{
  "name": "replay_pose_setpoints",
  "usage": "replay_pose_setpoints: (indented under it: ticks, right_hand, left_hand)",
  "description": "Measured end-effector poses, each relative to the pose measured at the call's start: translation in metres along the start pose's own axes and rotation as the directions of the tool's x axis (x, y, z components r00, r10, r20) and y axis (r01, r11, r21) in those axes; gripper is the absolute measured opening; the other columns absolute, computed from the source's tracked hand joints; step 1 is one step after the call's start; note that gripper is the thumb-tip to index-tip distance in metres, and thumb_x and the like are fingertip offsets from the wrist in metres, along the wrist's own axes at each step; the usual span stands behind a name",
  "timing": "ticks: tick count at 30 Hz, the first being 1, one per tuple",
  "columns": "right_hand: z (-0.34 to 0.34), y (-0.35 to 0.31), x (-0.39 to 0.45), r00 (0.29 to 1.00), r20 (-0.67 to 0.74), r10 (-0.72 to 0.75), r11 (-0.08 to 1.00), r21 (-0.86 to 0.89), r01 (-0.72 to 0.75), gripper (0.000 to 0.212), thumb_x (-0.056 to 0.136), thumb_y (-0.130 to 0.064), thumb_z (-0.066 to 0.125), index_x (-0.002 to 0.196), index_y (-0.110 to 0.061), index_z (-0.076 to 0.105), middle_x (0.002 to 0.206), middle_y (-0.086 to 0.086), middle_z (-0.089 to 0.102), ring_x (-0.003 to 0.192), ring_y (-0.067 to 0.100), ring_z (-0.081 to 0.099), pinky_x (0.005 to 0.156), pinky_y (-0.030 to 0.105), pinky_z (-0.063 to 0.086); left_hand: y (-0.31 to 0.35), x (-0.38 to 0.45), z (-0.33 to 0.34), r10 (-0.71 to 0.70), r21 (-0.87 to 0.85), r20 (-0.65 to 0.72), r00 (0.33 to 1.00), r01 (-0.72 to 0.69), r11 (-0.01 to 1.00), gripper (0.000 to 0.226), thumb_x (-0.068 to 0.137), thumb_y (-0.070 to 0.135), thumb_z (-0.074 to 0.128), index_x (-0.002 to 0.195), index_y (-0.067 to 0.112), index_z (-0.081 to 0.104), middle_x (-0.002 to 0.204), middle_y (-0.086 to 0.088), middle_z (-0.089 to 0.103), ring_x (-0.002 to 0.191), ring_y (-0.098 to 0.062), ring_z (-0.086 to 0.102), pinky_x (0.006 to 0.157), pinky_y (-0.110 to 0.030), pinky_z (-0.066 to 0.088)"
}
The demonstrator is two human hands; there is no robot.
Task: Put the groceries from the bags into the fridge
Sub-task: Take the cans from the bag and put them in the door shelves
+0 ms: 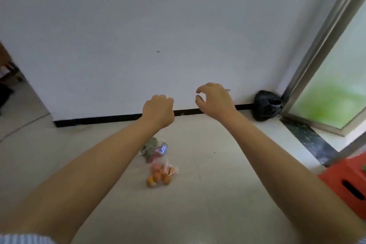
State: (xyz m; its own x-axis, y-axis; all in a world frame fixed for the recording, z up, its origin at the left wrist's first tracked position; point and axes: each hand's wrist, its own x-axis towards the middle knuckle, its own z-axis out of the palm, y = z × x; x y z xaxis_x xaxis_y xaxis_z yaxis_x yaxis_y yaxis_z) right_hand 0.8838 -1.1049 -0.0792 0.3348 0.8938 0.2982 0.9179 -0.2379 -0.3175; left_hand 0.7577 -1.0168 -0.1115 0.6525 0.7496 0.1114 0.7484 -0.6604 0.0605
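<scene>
Here both bare arms reach forward over a pale tiled floor [217, 194], toward a plain white wall [158, 25] edged by a black baseboard [99, 120]. The left hand [158, 110] is curled into a loose fist, fingers folded under, and holds nothing that can be seen. The right hand [213, 98] sits a little higher and farther right, its fingers bent and partly spread in a claw-like shape with a narrow gap between thumb and fingertips; it is empty too.

Below and between the two forearms, two clear plastic bags lie on the floor, touching end to end. The farther bag of greens [154, 149] holds leafy vegetables and something red with a blue label. The nearer bag of oranges [161, 174] holds small orange fruits.

In the corner where the wall meets a metal-framed glass door [326, 65], a tied black bin bag [266, 106] sits on the floor. At the right edge stands a red plastic stool [346, 182] with a slot in its side. A striped sleeve [23, 239] shows at the bottom left.
</scene>
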Motion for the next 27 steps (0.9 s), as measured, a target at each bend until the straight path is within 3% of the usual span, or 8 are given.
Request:
replay_pose_setpoints:
  ticks: [5, 10, 20, 27]
  right_hand:
    - [0.107, -0.078, 0.082, 0.993, 0.110, 0.039, 0.998, 0.048, -0.045, 0.032, 0.091, -0.018, 0.046, 0.118, -0.006, 0.060, 0.120, 0.012, 0.061, 0.115, 0.028, 0.052, 0.095, 0.037, 0.042]
    - [0.198, -0.112, 0.141, 0.942, 0.304, 0.140, 0.989, -0.004, -0.146, 0.034, 0.092, -0.020, 0.044, 0.121, -0.009, 0.057, 0.126, 0.009, 0.058, 0.119, 0.026, 0.050, 0.099, 0.037, 0.043]
    - [0.388, -0.081, 0.277, 0.744, 0.583, 0.328, 0.937, -0.102, -0.334, 0.032, 0.093, -0.017, 0.042, 0.119, -0.010, 0.058, 0.127, 0.010, 0.057, 0.119, 0.026, 0.051, 0.098, 0.034, 0.043]
    - [0.503, -0.067, 0.360, 0.616, 0.638, 0.462, 0.865, -0.168, -0.473, 0.031, 0.092, -0.017, 0.042, 0.115, -0.010, 0.061, 0.123, 0.011, 0.060, 0.116, 0.028, 0.053, 0.095, 0.033, 0.044]
  left_hand:
    - [-0.142, 0.034, 0.040, 0.000, 0.080, 0.140, 0.990, -0.012, 0.997, 0.033, 0.096, 0.013, 0.036, 0.125, 0.007, 0.050, 0.125, -0.011, 0.053, 0.117, -0.028, 0.048, 0.088, -0.036, 0.044]
    - [-0.237, 0.085, 0.082, 0.015, 0.041, 0.272, 0.962, -0.027, 0.999, 0.033, 0.093, 0.011, 0.037, 0.120, 0.006, 0.054, 0.126, -0.013, 0.054, 0.118, -0.029, 0.049, 0.090, -0.037, 0.044]
    - [-0.380, 0.254, 0.193, 0.049, 0.058, 0.498, 0.866, -0.089, 0.994, 0.031, 0.094, 0.011, 0.039, 0.120, 0.005, 0.054, 0.124, -0.013, 0.054, 0.117, -0.028, 0.050, 0.090, -0.035, 0.045]
    - [-0.440, 0.375, 0.280, 0.192, 0.041, 0.624, 0.758, -0.277, 0.960, 0.030, 0.097, 0.012, 0.034, 0.120, 0.004, 0.051, 0.127, -0.014, 0.052, 0.119, -0.029, 0.047, 0.090, -0.036, 0.043]
